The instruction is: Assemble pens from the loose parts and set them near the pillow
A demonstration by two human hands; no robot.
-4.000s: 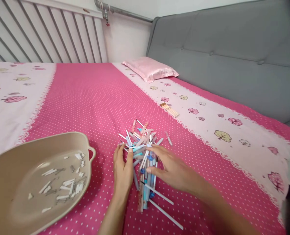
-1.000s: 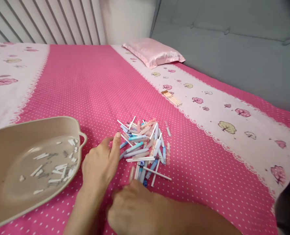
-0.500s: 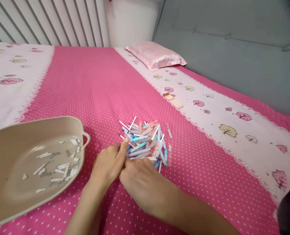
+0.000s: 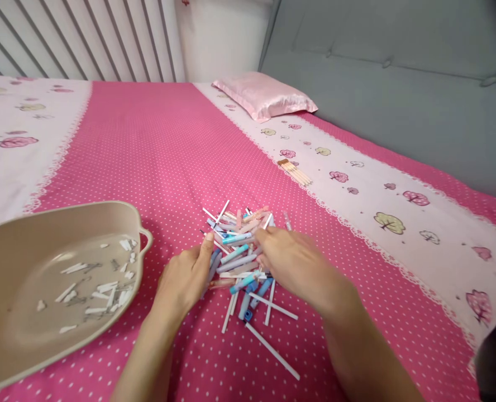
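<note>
A heap of pen barrels [image 4: 235, 254] in blue, lilac, pink and clear, mixed with thin white sticks [image 4: 273, 352] that look like refills, lies on the pink bed cover. My left hand [image 4: 183, 276] rests at the heap's left edge, thumb stretched out against it and its other fingers mostly hidden. Over the right side of the heap, my right hand [image 4: 294, 262] has its fingers curled in among the pens; what they hold is hidden. Several pens and white sticks are spread at the near side, between my wrists.
A beige basin [image 4: 76, 209] stands at the left, with small white pieces [image 4: 105, 290] and metal springs or clips inside. Farther off lie a row of beige sticks with brown ends [image 4: 295, 173] and a pink pillow [image 4: 265, 97]. A grey padded headboard [image 4: 377, 100] rises at the right.
My right hand has moved right and away from my left hand, onto the heap's right side. Pens and white sticks now lie spread toward me. My left hand stays nearly in place.
</note>
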